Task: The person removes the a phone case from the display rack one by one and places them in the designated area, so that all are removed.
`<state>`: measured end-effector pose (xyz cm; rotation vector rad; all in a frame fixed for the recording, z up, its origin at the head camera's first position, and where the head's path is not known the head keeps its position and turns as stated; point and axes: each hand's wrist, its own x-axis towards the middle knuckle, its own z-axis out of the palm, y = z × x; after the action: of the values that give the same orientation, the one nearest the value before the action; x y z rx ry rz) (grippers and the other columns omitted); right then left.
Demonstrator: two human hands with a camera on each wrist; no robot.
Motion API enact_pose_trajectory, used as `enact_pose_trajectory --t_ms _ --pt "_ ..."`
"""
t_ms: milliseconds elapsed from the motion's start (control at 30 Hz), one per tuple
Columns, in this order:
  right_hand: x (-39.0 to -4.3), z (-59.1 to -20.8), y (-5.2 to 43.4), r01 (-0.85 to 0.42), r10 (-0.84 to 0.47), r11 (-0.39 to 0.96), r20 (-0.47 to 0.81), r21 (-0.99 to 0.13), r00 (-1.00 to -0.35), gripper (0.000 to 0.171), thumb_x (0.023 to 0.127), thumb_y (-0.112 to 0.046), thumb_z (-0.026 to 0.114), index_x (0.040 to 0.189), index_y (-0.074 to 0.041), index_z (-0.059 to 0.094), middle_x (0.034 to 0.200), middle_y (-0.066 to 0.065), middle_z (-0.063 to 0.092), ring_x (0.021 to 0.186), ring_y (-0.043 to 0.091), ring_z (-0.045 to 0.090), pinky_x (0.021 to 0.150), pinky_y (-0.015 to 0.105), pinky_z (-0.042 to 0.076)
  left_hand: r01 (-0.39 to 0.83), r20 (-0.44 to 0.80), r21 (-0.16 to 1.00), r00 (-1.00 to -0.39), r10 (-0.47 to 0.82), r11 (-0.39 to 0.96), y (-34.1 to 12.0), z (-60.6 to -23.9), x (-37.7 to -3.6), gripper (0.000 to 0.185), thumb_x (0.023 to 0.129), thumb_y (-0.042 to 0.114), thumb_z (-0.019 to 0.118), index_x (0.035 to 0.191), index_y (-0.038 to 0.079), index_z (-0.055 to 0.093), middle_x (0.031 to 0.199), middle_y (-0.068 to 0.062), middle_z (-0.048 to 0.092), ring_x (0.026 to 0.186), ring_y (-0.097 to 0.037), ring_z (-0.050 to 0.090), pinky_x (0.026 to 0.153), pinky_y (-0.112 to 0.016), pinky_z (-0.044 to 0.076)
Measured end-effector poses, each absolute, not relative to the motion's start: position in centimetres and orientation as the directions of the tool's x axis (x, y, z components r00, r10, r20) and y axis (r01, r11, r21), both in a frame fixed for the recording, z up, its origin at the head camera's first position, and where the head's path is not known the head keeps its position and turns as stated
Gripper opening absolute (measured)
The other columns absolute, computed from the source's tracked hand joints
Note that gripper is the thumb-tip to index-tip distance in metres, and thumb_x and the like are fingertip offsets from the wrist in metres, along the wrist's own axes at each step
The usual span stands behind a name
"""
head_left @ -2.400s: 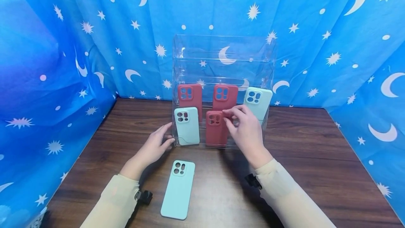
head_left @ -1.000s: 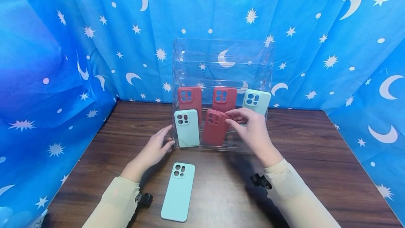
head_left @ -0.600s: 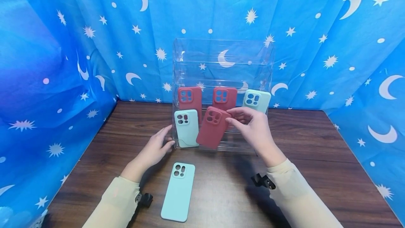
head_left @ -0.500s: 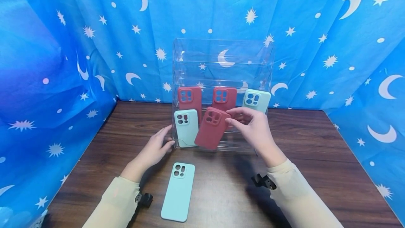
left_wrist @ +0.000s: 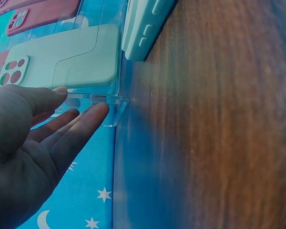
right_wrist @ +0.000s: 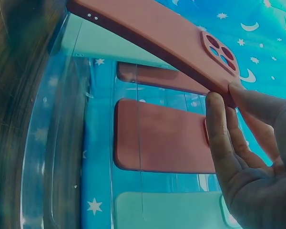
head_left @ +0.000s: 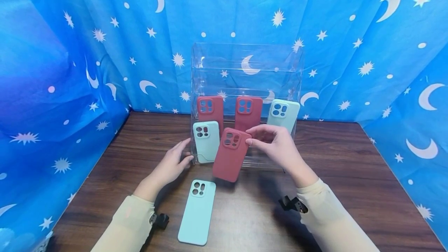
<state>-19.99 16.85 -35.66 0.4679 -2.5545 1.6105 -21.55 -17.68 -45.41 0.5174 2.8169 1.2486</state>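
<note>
Right hand (head_left: 280, 147) pinching a red phone case (head_left: 230, 154) by its top corner, clear of the acrylic rack (head_left: 245, 55). Left hand (head_left: 171, 162), fingers straight, touching the rack's front left corner. Mint case (head_left: 197, 210) flat near the table's (head_left: 350, 174) front edge.

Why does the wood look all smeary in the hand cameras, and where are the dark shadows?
In the left wrist view the table is blurred into streaks, while the mint case stays fairly sharp; in the right wrist view the wood at the left edge is smeared too; in the head view soft shadows lie on the table under the red case and the right hand.
</note>
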Motion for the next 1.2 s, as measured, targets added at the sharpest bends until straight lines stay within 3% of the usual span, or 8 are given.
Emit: enact_pose_trajectory --t_ms 300,433,667,800,1000,1200 --pt "-20.0 -36.6 16.3 -0.262 -0.311 0.366 0.148 -0.893 -0.939 0.023 0.088 -0.019 0.084 0.109 -0.014 0.079 0.096 0.007 0.078 0.080 0.020 0.074 0.073 0.034 0.067 0.280 0.107 0.723 -0.949 0.297 0.631 -17.6 -45.3 -21.5 0.064 0.104 0.013 0.062 0.161 0.007 0.032 0.149 -0.021 0.052 0.117 -0.032 0.070 0.088 -0.029 0.066" --pt "-20.1 -37.6 16.1 -0.240 -0.341 0.397 0.100 -0.886 -0.935 0.022 0.087 -0.018 0.084 0.108 -0.012 0.079 0.094 0.007 0.077 0.079 0.017 0.074 0.071 0.027 0.065 0.279 0.105 0.728 -0.948 0.300 0.627 -17.6 -45.2 -21.5 0.064 0.104 0.012 0.062 0.161 0.007 0.032 0.150 -0.021 0.051 0.118 -0.032 0.069 0.087 -0.028 0.066" --pt "-19.7 -38.5 15.6 -0.210 -0.377 0.416 0.042 -0.885 -0.925 0.020 0.087 -0.012 0.083 0.106 -0.010 0.079 0.090 0.006 0.075 0.076 0.015 0.072 0.069 0.028 0.064 0.275 0.101 0.730 -0.949 0.299 0.626 -17.6 -45.2 -21.4 0.064 0.104 0.012 0.061 0.161 0.007 0.032 0.151 -0.021 0.050 0.119 -0.033 0.069 0.088 -0.028 0.066" --pt "-19.6 -39.0 15.4 -0.186 -0.384 0.428 0.008 -0.885 -0.923 0.019 0.087 -0.012 0.083 0.105 -0.012 0.079 0.090 0.004 0.075 0.076 0.018 0.072 0.070 0.036 0.067 0.274 0.101 0.725 -0.950 0.297 0.632 -17.6 -45.2 -21.4 0.064 0.104 0.012 0.061 0.161 0.007 0.032 0.151 -0.021 0.050 0.118 -0.033 0.069 0.089 -0.031 0.066" --pt "-19.5 -39.4 15.3 -0.143 -0.397 0.430 -0.044 -0.891 -0.917 0.018 0.087 -0.011 0.083 0.104 -0.011 0.078 0.089 0.006 0.075 0.081 0.035 0.075 0.076 0.053 0.068 0.278 0.104 0.719 -0.949 0.297 0.637 -17.7 -45.3 -21.4 0.064 0.105 0.013 0.061 0.161 0.008 0.032 0.152 -0.021 0.049 0.119 -0.033 0.069 0.091 -0.034 0.066" --pt "-19.5 -39.9 15.3 -0.120 -0.407 0.490 -0.105 -0.863 -0.907 0.015 0.087 -0.012 0.084 0.100 -0.010 0.078 0.083 0.005 0.074 0.072 0.025 0.074 0.072 0.050 0.068 0.281 0.105 0.718 -0.948 0.301 0.636 -17.7 -45.3 -21.5 0.064 0.105 0.013 0.061 0.161 0.008 0.031 0.154 -0.021 0.048 0.120 -0.033 0.068 0.091 -0.034 0.066"
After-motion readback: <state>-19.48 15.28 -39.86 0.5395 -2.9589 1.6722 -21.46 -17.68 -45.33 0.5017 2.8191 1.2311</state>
